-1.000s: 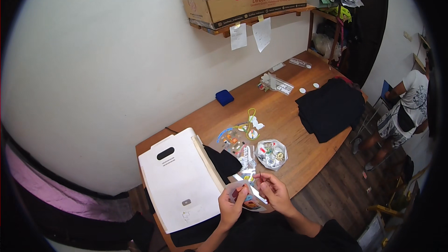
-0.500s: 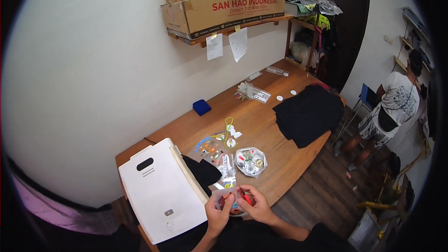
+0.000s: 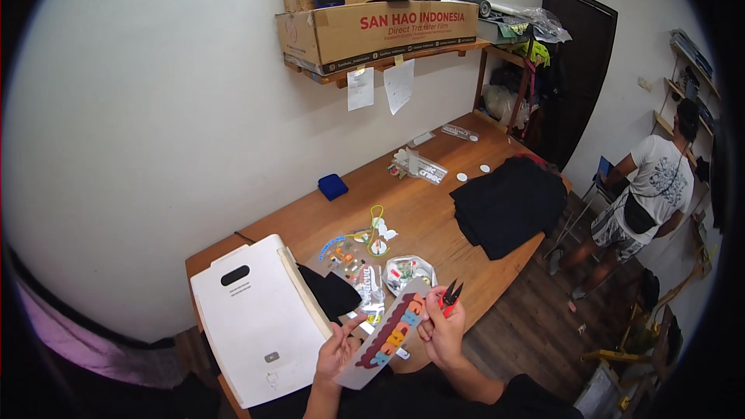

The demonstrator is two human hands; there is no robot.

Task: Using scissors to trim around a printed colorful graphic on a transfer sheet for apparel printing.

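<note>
Wooden table (image 3: 434, 217) runs along a white wall, w/ a shelf above carrying a long cardboard box (image 3: 380, 31) and two paper slips taped under it. Far left on the table: a white flat machine (image 3: 252, 318) w/ a handle slot, a black cloth just beside its right edge. Next to that, a scatter of small coloured pieces (image 3: 349, 256) and a foil-lined dish (image 3: 407, 273) of more bits.

What changed: half a sec ago both hands were bunched low over a small item near the table edge; now they're lifted and a long grey strip (image 3: 388, 334) w/ colourful block letters on a dark red backing is held up, tilted, in front of the chest. Reads as the piece being raised for a look or a trim along its edge – a judgement only.

Left hand (image 3: 335, 353) pinches the strip's lower left side, thumb on top, fingers under. Right hand (image 3: 441, 330) is closed round the strip's upper right edge and also round small red-handled snips (image 3: 448, 295), blades pointing up and slightly parted.

Further right: blue pad (image 3: 332, 186), clear packets (image 3: 419, 165), folded black garments (image 3: 508, 206). Far right, another person stands on the dark wood floor nr a doorway and shelving
</note>
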